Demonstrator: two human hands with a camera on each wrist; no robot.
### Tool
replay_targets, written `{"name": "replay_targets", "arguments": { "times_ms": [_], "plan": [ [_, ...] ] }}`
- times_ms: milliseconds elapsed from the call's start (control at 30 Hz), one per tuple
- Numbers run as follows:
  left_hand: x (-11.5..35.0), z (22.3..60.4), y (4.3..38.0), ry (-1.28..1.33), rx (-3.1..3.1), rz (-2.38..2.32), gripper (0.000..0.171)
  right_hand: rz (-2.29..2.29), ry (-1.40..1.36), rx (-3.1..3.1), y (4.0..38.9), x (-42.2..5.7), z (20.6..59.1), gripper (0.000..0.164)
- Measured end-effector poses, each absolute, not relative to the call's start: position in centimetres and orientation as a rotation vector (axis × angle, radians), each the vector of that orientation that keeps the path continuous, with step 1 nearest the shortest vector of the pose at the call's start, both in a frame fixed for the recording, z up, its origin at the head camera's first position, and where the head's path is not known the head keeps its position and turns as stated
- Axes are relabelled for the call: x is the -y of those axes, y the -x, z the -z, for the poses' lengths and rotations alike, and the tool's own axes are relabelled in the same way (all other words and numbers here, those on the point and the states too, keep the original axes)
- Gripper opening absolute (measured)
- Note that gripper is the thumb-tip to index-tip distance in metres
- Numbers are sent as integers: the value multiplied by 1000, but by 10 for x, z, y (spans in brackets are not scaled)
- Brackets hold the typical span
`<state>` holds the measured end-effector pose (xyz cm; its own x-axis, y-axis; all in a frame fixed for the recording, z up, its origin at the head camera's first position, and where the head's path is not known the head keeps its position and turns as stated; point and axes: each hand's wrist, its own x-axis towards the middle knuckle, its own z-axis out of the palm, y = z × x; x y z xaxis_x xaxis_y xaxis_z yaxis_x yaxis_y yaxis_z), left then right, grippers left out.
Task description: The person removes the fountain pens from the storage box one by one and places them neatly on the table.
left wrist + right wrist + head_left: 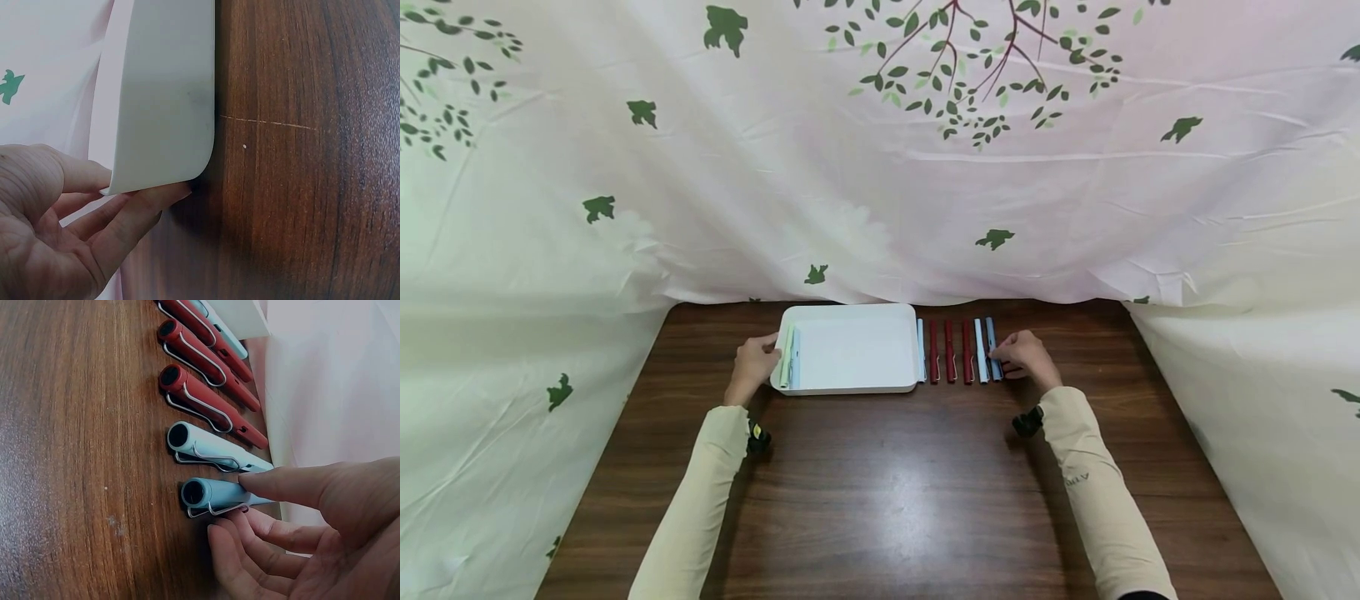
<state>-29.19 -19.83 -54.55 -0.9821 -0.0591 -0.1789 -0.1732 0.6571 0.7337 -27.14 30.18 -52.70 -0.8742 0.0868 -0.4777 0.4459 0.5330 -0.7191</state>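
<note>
My left hand [756, 364] holds the left end of a white tray [857, 346]. In the left wrist view, the thumb is at the tray's rim [107, 187] and the other fingers lie along its outer wall. At the right end of a row of pens, my right hand [1027, 358] pinches a blue pen [219, 492] between thumb and fingers; the pen lies on the table. Beside it are a pale blue pen [209, 449] and three red pens [206, 403], all with wire clips. A light green pen [787, 357] and a light blue pen [796, 358] lie inside the tray's left end.
Another light blue pen [921, 351] lies close along the tray's right side. The dark wooden table [880, 483] reaches back to a white cloth [760, 208] printed with leaves and birds, which hangs behind and at both sides.
</note>
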Motion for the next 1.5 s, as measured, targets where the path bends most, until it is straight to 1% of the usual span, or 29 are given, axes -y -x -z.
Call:
{"name": "replay_targets", "arguments": {
  "times_ms": [200, 433, 533, 767, 967, 1200, 1367, 1500],
  "plan": [
    [197, 544, 293, 193, -2730, -1218, 46, 1258, -400, -2437, 270, -302, 524, 29],
    [196, 542, 292, 190, -2734, -1214, 46, 1130, -385, -2711, 273, -294, 523, 32],
    [197, 543, 291, 190, -2728, -1221, 46, 1172, -367, -2800, 277, -286, 524, 33],
    [197, 543, 291, 191, -2724, -1225, 47, 1402, -171, -2928, 283, -260, 521, 25],
    [196, 542, 291, 188, -2735, -1226, 47, 1558, -68, -2856, 288, -236, 519, 24],
    [197, 542, 290, 178, -2739, -1220, 47, 1851, -67, -2632, 294, -218, 515, 30],
    [197, 542, 289, 180, -2733, -1230, 47, 2051, -57, -2360, 294, -204, 511, 34],
    [197, 542, 289, 165, -2731, -1231, 47, 2113, -46, -2195, 295, -189, 506, 39]
  ]
}}
